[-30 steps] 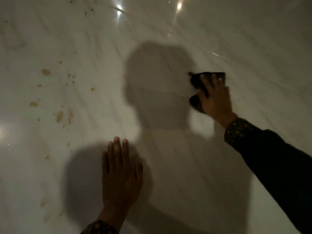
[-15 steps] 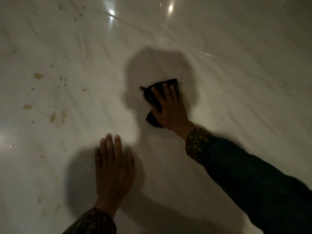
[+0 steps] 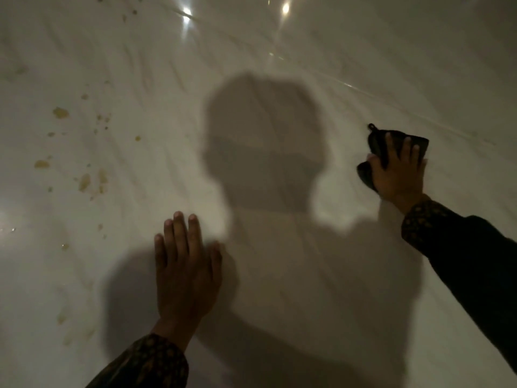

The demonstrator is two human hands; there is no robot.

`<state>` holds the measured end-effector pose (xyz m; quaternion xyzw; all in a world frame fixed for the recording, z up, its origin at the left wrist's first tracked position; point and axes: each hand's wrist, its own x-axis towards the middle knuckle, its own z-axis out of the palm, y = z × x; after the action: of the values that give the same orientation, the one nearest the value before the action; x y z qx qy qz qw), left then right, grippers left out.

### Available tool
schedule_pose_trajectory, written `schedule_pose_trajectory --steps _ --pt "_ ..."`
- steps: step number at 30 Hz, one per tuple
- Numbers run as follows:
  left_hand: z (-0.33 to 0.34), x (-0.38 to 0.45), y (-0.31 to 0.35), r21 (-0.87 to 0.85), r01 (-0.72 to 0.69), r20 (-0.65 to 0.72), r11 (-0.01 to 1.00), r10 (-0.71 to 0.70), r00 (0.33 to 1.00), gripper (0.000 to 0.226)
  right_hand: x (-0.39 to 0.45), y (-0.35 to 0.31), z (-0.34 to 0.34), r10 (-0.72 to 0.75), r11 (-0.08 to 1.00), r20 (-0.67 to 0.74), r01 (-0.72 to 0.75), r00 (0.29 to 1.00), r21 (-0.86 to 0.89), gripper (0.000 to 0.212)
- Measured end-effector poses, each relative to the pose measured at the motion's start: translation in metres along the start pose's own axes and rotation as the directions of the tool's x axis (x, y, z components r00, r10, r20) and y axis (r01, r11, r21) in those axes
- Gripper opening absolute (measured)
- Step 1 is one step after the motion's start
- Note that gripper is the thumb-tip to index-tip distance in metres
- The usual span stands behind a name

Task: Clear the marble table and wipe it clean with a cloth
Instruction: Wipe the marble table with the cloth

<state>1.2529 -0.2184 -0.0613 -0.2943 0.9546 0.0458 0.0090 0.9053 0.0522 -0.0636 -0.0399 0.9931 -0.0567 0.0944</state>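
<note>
A white marble table (image 3: 279,51) fills the view. My right hand (image 3: 398,172) presses a small dark cloth (image 3: 376,142) flat against the marble at the right, fingers spread straight over it. The cloth shows beyond my fingertips and beside my thumb, with a small loop at its far left corner. My left hand (image 3: 186,267) lies flat on the table at the lower middle, fingers straight and together, holding nothing.
Yellowish-brown food stains and crumbs (image 3: 84,180) dot the marble at the left, from the far edge down toward the near left. My own shadow (image 3: 263,152) falls across the middle. Ceiling lights (image 3: 285,8) reflect at the top.
My right hand swept the cloth left toward the middle, then back out to the right. The left hand stayed planted on the marble.
</note>
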Motion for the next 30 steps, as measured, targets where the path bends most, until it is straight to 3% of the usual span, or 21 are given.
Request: schedule_pose_trajectory --steps 3,8,12,15,17,20,22,26,30 --pt "-0.003 0.0 0.0 0.015 0.0 0.022 1.0 0.0 1.0 0.067 -0.03 -0.045 0.014 -0.155 0.988 -0.047 0.153 0.987 -0.028 0.071" --pt "-0.001 -0.001 0.0 -0.004 0.003 0.016 1.0 -0.003 1.0 0.066 -0.143 -0.113 0.043 -0.455 0.89 0.006 0.455 0.89 -0.044 0.071" --pt "0.0 -0.003 -0.001 -0.028 -0.001 -0.002 1.0 0.001 1.0 0.065 -0.245 -0.088 0.058 -0.588 0.808 0.048 0.589 0.807 0.007 0.065" --pt "0.003 -0.003 -0.001 -0.04 -0.003 -0.012 0.999 0.002 1.0 0.065 -0.255 -0.041 0.052 -0.601 0.799 0.053 0.602 0.798 -0.005 0.061" --pt "0.004 -0.003 -0.001 -0.04 -0.017 -0.02 0.999 0.016 1.0 0.065 -0.23 -0.028 0.047 -0.529 0.848 0.038 0.53 0.848 -0.024 0.061" --pt "0.007 -0.005 -0.004 -0.033 -0.039 -0.037 0.999 0.038 0.999 0.064 -0.183 -0.051 0.043 -0.35 0.937 -0.027 0.349 0.936 -0.03 0.067" --pt "0.01 -0.007 -0.004 -0.063 -0.041 -0.044 0.997 0.038 0.998 0.064 -0.167 -0.077 0.047 -0.294 0.955 -0.007 0.294 0.956 -0.038 0.071" --pt "0.008 -0.007 -0.004 -0.095 -0.016 -0.015 0.995 0.014 1.0 0.069 -0.191 -0.109 0.059 -0.402 0.913 -0.004 0.401 0.915 -0.078 0.075" --pt "0.002 -0.014 -0.004 -0.085 -0.013 0.002 0.996 0.013 1.0 0.067 -0.274 -0.078 0.068 -0.566 0.823 0.019 0.567 0.824 -0.036 0.071"
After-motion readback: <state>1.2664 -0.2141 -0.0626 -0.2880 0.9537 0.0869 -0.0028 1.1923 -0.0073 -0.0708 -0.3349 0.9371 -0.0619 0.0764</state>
